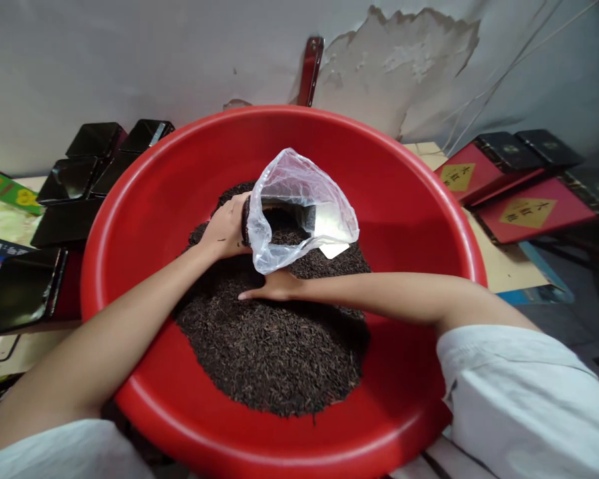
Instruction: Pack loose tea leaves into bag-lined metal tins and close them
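Note:
A wide red basin (pixel 409 199) holds a heap of dark loose tea leaves (pixel 274 352). Above the heap, my left hand (pixel 228 228) is closed around the side of a dark-rimmed tin (pixel 245 223), which is tilted toward me. A clear plastic bag (pixel 304 179) lines the tin and spreads out past its mouth. Inside, some tea leaves and a pale card-like piece (pixel 332 229) can be seen. Just below the bag's edge, my right hand (pixel 277 286) lies at the tea with its thumb stretched out. Its other fingers are partly hidden by the bag.
Several dark open tins (pixel 22 289) stand left of the basin. On the right, red tins with black lids (pixel 524 206) sit on a light board (pixel 509 266). A narrow dark red strip (pixel 310 72) leans against the peeling wall (pixel 404 60) behind.

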Demonstrator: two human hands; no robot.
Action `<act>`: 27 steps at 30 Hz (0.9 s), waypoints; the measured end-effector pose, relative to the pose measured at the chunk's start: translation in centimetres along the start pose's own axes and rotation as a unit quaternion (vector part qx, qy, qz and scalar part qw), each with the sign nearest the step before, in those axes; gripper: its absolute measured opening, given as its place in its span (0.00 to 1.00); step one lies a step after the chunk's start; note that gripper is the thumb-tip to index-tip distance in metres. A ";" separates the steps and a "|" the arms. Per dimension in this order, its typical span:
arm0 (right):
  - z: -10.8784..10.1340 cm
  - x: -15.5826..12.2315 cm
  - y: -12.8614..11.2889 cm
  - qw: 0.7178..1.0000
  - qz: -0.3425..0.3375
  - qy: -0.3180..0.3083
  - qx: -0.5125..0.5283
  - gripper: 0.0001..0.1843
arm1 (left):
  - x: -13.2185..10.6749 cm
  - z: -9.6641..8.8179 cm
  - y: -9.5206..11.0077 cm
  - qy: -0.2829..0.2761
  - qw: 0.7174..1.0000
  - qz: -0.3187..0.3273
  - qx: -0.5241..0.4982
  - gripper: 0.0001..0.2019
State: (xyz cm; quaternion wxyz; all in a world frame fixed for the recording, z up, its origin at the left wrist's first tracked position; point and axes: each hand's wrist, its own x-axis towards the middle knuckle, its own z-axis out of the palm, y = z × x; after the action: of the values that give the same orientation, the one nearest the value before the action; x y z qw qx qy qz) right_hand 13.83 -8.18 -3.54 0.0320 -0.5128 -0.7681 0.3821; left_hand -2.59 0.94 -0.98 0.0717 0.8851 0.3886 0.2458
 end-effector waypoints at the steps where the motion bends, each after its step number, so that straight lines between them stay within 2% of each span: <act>1: -0.2 -0.5 -0.2 0.999 0.025 -0.017 0.011 0.62 | 0.0 0.0 0.0 0.003 1.000 0.002 0.005 0.40; 4: -0.6 -2.3 -0.6 0.995 0.071 -0.064 0.025 0.60 | 0.0 0.1 -0.1 0.004 1.000 0.001 0.013 0.39; 8: -1.1 -4.6 -0.8 0.991 0.062 -0.113 0.027 0.54 | -0.1 -0.2 0.1 0.001 1.000 -0.001 0.016 0.39; 10: -1.3 -5.4 -0.9 0.990 0.050 -0.124 0.037 0.48 | -0.1 -0.3 0.2 0.000 1.000 -0.003 0.022 0.39; 13: -1.3 -5.9 -1.1 0.984 0.058 -0.118 0.118 0.30 | 0.0 -0.4 0.3 0.000 1.000 -0.003 0.031 0.40; 15: -1.4 -5.8 -1.4 0.963 0.095 -0.114 0.224 0.17 | 0.0 -0.3 0.3 -0.001 1.000 0.001 0.031 0.41; 17: -1.9 -5.8 -2.0 0.923 0.148 -0.111 0.338 0.07 | 0.0 -0.2 0.2 0.000 1.000 0.001 0.026 0.41; 19: -3.1 -6.0 -2.8 0.878 0.192 -0.110 0.425 0.04 | 0.1 -0.1 0.2 0.001 1.000 0.003 0.021 0.40; 21: -4.9 -6.7 -3.9 0.845 0.215 -0.128 0.473 0.07 | 0.1 0.0 0.1 -0.003 1.000 0.008 0.018 0.39; 24: -8.0 -8.3 -5.5 0.821 0.197 -0.187 0.501 0.07 | 0.2 -0.1 0.0 -0.014 1.000 0.015 0.017 0.40; 27: -10.8 -9.8 -6.8 0.825 0.105 -0.209 0.514 0.06 | 0.2 -0.1 0.1 -0.013 1.000 0.013 0.015 0.41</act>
State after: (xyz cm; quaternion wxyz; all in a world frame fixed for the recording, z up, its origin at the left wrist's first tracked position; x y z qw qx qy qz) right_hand 18.03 -11.42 11.63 0.0890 -0.4075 -0.3906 0.8207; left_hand -2.51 1.02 -0.79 0.0597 0.8943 0.3795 0.2294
